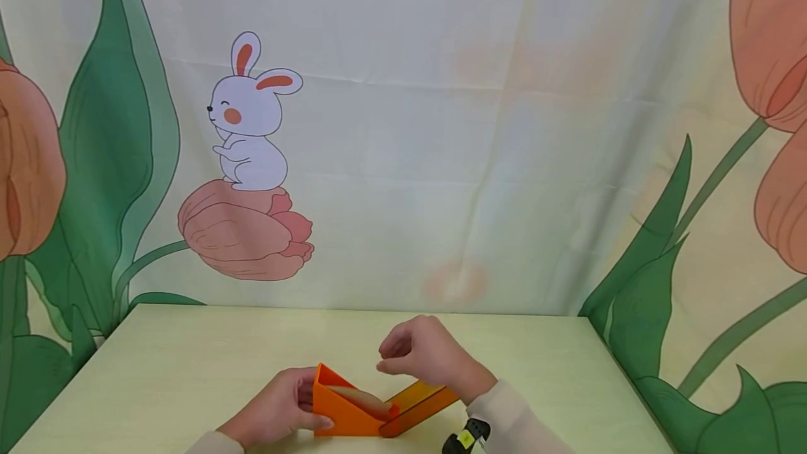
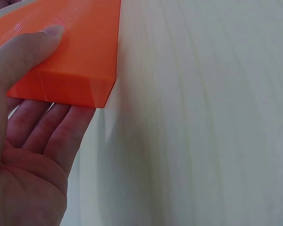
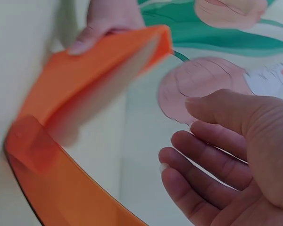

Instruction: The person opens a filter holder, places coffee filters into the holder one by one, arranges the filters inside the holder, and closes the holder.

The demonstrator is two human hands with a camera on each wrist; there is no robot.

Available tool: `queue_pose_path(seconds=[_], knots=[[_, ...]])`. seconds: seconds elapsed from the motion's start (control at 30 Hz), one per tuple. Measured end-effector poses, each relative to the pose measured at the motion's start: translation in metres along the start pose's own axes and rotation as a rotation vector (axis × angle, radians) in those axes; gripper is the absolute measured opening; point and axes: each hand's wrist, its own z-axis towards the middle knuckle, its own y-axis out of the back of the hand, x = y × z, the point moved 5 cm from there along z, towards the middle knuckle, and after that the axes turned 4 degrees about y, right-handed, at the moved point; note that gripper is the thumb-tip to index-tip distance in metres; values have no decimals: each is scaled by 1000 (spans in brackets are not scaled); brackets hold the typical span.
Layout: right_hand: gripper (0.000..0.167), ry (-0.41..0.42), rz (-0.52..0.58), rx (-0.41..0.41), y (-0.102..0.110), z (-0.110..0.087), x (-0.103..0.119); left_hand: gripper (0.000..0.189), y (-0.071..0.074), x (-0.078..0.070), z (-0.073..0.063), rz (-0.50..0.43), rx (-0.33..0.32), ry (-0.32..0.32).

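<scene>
An orange triangular case [image 1: 347, 412] stands on the table near its front, with a translucent orange lid [image 1: 419, 405] swung out to the right from its lower corner. Inside the case lies a pale flat piece [image 1: 362, 400], blurred in the right wrist view; its kind cannot be made out. My left hand [image 1: 284, 405] grips the case's left end, its thumb [image 2: 35, 49] on one broad face and its fingers behind. Above the lid, apart from it, my right hand [image 1: 429, 356] hovers with loosely bent fingers and nothing in them [image 3: 226, 160].
The pale wood-grain table [image 1: 536, 363] runs back to a hanging cloth [image 1: 403, 125] printed with tulips, leaves and a rabbit. A black device with a yellow-green patch [image 1: 466, 436] sits at my right wrist, beside the light sleeve.
</scene>
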Motion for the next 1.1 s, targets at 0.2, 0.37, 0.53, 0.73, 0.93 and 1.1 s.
queue_pose_path(seconds=[0.2,0.37,0.53,0.73,0.93,1.1], knots=[[13,-45,-53,-105,34,2,-14,52,1,0,-1,-1,-7,7],[13,-114,-78,-196,56,2,-40,51,0,0,-1,-14,-2,7],[13,-217,-82,-247,62,-1,-73,50,-1,-1,-3,-20,-1,10],[15,-276,-106,-273,59,-3,-107,49,-1,-1,-3,-8,0,-1],[25,-318,-153,-281,50,-2,-135,50,0,-1,-3,-4,-4,7],[26,-378,-176,-275,44,-4,-147,52,-1,-3,-3,-2,-9,19]])
